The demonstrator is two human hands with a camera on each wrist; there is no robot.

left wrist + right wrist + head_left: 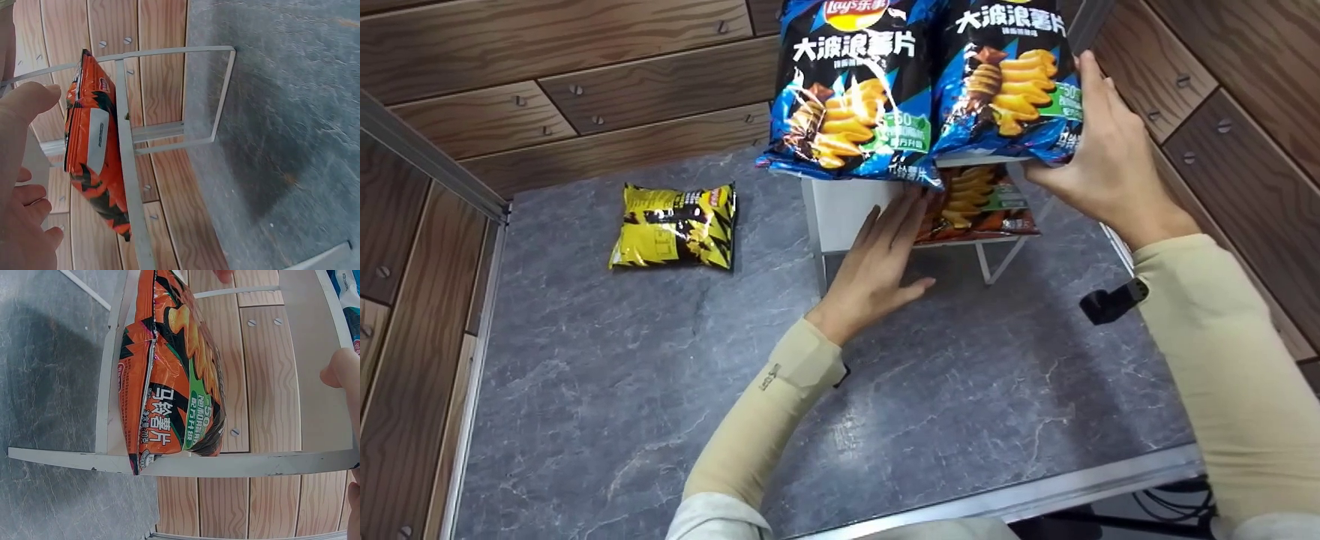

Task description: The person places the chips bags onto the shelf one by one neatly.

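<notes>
The left hand (874, 277), fingers outstretched and holding nothing, was just beside the orange chip bag (997, 201) at two o'clock, on the white rack's (847, 217) lower tier; I could not tell whether they touched. The right hand (1117, 165), open along the blue bag (1005, 79) at one o'clock, had fairly straight fingers against its side. Another blue bag (851, 94) was at twelve o'clock; a yellow bag (671, 229) lay on the bench (645, 375), toward ten.
</notes>
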